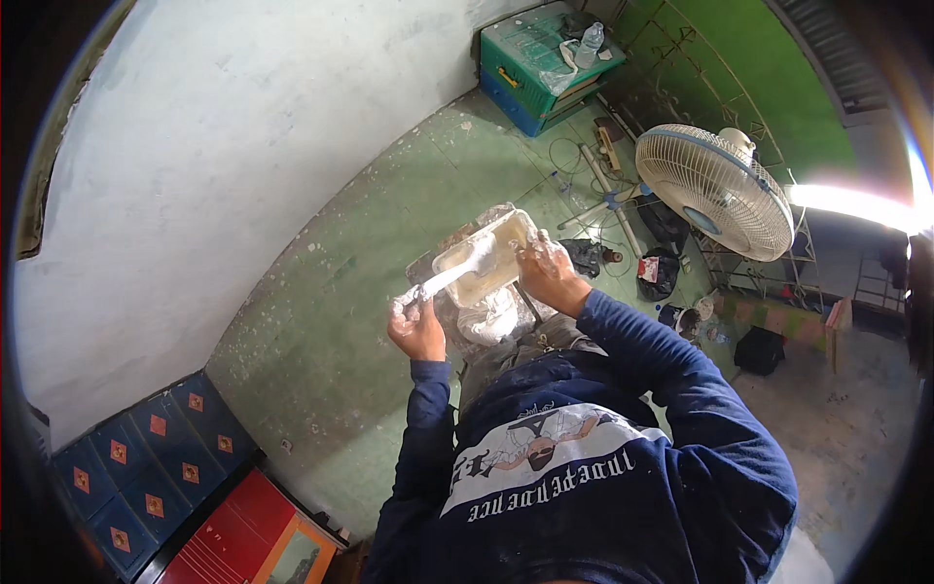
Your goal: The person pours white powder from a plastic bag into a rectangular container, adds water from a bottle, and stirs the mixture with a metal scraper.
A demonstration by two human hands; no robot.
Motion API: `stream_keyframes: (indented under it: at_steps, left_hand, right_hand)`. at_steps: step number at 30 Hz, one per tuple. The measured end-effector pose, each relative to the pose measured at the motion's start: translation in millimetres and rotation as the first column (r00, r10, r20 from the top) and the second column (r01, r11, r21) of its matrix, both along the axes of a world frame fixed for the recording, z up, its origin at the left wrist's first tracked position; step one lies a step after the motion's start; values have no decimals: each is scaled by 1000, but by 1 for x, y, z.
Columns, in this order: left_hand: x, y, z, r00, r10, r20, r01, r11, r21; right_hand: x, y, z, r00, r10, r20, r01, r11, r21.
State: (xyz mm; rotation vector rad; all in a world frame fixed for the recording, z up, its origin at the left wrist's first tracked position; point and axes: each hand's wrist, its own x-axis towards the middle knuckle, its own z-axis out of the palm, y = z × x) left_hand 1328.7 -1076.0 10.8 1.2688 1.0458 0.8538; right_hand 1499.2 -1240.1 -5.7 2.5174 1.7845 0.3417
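My left hand point(418, 329), smeared with white, is closed around one end of a long white-coated stirring tool point(446, 280). The tool's far end reaches into a rectangular pale plastic tub point(475, 292), where white paste point(481, 251) clings around it. What shape that end has, I cannot tell under the coating. At the tub's right side, my right hand point(548, 265) grips the rim, its fingers whitened too. Below the tub is a dusty, spattered flat support point(420, 268). A white bag-like bundle point(489, 316) sits between the tub and my lap.
A standing fan point(715, 190) is at right, its crossed feet point(611, 201) on the green tiled floor. Beyond stands a green and blue drawer chest point(530, 68) with a plastic bottle point(590, 44) on it. Dark plastic bags point(660, 274) lie nearby. A pale wall point(224, 146) rises at left.
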Motion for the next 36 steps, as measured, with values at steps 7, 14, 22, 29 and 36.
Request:
stream_keyframes:
  at_steps: [7, 14, 22, 29, 36]
  left_hand:
    - [-1, -7, 3, 1000, 3, 8, -4, 998, 67]
    - [-7, -5, 1, 1000, 0, 28, -3, 996, 84]
    - [-2, -10, 2, 997, -65, -46, 74, 969, 235]
    - [4, -15, -9, 987, 4, -161, 51, 942, 331]
    - [30, -20, -14, 945, -128, -301, 282, 785, 552]
  right_hand:
    - [-4, 9, -2, 990, 120, -75, -120, 993, -2]
    - [-6, 6, -5, 984, 151, -95, -151, 988, 5]
    - [-9, 3, 2, 987, 133, -91, -133, 991, 6]
    - [-10, -29, 25, 997, 76, -35, -75, 997, 15]
    - [4, -44, 42, 938, -177, -297, 186, 983, 0]
